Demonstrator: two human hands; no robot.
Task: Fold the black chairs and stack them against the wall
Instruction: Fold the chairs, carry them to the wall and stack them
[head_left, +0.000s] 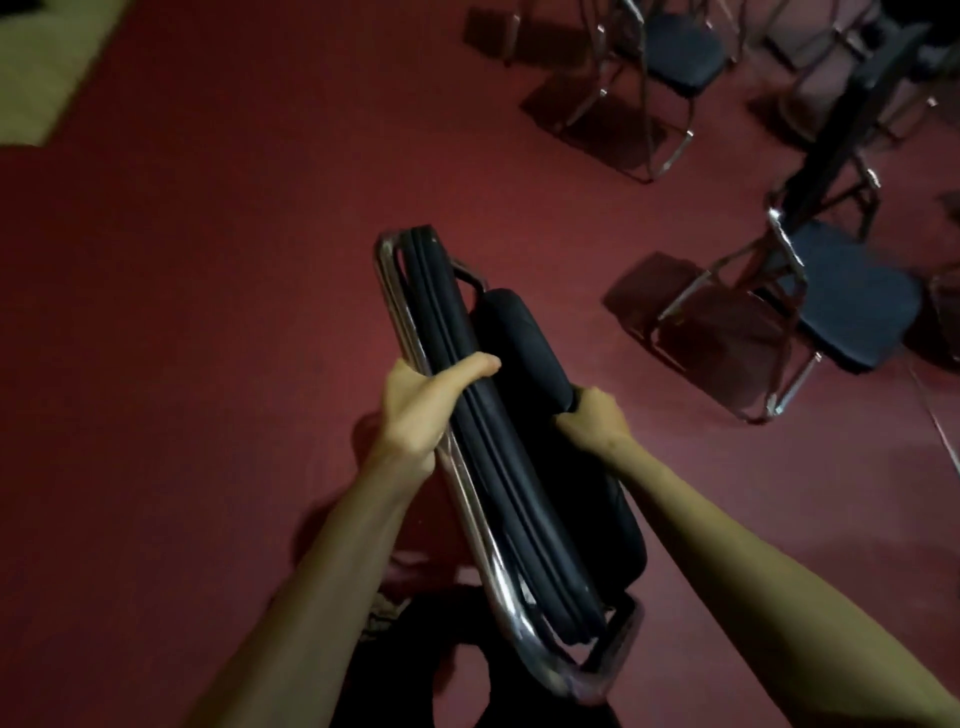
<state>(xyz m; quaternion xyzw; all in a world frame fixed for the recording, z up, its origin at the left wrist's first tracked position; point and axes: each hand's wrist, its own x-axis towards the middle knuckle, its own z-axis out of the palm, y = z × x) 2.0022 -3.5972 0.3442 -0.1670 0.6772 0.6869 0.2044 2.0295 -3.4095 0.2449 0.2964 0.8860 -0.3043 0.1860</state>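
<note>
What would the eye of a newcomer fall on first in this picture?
First, the folded black chair in the centre, its chrome frame shining against the red carpet. The left hand holds it on the frame side and the right hand holds the padded side. After that, the unfolded chairs standing at the upper right.

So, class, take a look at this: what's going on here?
A person holds a folded black chair over the red carpet with both hands. The left hand grips its chrome frame and cushion edge; the right hand grips the padded backrest. The near unfolded chair and far unfolded chair stand on the right, not yet folded.
</note>
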